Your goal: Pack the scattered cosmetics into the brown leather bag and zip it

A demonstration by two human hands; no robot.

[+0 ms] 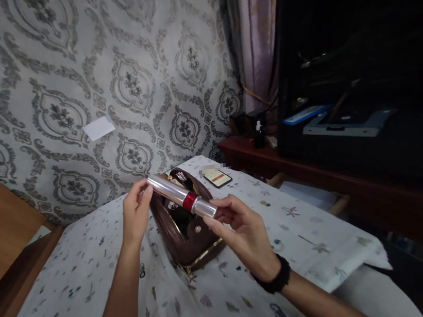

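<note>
A silver tube (pixel 169 189) with a red band is held at a slant above an open brown handbag (pixel 204 250). My left hand (pixel 136 212) pinches its upper left end. At the lower right end, my right hand (pixel 244 232) grips the tube between thumb and fingers; a black band circles that wrist. The bag's zipper is open, and keys and other small items show inside, partly hidden by the tube.
The bag rests on a patterned white cloth (pixel 104 266). Behind it lies a phone (pixel 217 178) with a lit screen. A dark red shelf (pixel 241 149) bears a small dropper bottle (pixel 259 135). Brown wooden furniture (pixel 6 227) stands at the left.
</note>
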